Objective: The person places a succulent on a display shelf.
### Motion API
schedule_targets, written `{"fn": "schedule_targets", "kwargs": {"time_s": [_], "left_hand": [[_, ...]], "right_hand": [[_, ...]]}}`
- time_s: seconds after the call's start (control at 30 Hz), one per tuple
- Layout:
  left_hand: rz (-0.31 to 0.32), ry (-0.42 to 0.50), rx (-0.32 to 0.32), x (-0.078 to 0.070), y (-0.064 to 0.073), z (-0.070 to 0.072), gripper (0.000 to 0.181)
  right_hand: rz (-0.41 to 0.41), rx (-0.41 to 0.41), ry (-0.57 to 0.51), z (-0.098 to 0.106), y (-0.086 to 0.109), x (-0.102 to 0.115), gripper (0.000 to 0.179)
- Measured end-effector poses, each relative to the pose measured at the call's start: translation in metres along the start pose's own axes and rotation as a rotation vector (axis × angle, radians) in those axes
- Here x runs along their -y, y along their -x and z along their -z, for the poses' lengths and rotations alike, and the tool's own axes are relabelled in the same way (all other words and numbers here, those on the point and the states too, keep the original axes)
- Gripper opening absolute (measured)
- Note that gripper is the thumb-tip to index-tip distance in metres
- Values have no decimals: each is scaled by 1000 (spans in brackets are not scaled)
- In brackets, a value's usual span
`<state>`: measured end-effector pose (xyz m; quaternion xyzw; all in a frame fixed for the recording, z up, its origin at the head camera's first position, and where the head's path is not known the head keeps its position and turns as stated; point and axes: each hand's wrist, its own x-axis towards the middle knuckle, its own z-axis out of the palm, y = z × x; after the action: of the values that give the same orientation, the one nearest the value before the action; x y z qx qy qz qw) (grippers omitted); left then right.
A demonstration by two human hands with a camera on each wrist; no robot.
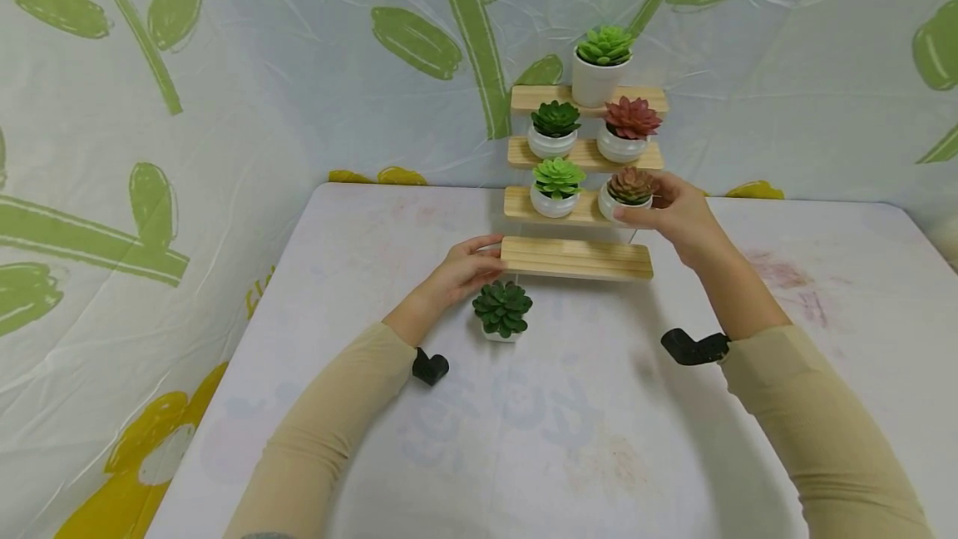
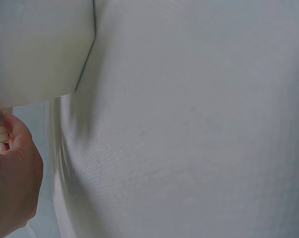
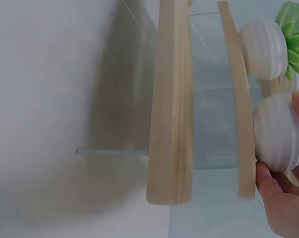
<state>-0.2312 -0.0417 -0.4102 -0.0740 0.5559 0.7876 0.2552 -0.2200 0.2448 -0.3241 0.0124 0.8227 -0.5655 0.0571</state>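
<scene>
My right hand (image 1: 684,221) holds the round white pot of a brownish-red succulent (image 1: 631,187), at the right end of the second-lowest shelf (image 1: 576,215). In the right wrist view, the white pot (image 3: 275,131) sits right at the shelf board, with fingers on its sides. My left hand (image 1: 470,268) grips the left end of the lowest wooden shelf (image 1: 576,259) of a tiered plant stand. A light green succulent (image 1: 557,181) stands left of the held one. On the table, just below my left hand, is a dark green succulent (image 1: 502,310) in a white pot.
Higher on the stand are a dark green succulent (image 1: 555,127), a red succulent (image 1: 630,127) and, on top, a light green one in a taller white pot (image 1: 595,83). A patterned cloth backdrop (image 1: 314,65) rises behind the white-covered table (image 1: 524,456).
</scene>
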Motion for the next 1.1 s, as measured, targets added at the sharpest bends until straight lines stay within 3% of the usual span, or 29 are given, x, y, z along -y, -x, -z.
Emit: {"fn": "schedule_targets", "kwargs": {"time_s": [0.6, 1.1], "left_hand": [[2, 2, -1, 0, 0, -1, 58], [7, -5, 1, -1, 2, -1, 58]], "right_hand": [[-35, -43, -49, -5, -7, 3, 81], [32, -15, -76, 15, 3, -4, 68]]}}
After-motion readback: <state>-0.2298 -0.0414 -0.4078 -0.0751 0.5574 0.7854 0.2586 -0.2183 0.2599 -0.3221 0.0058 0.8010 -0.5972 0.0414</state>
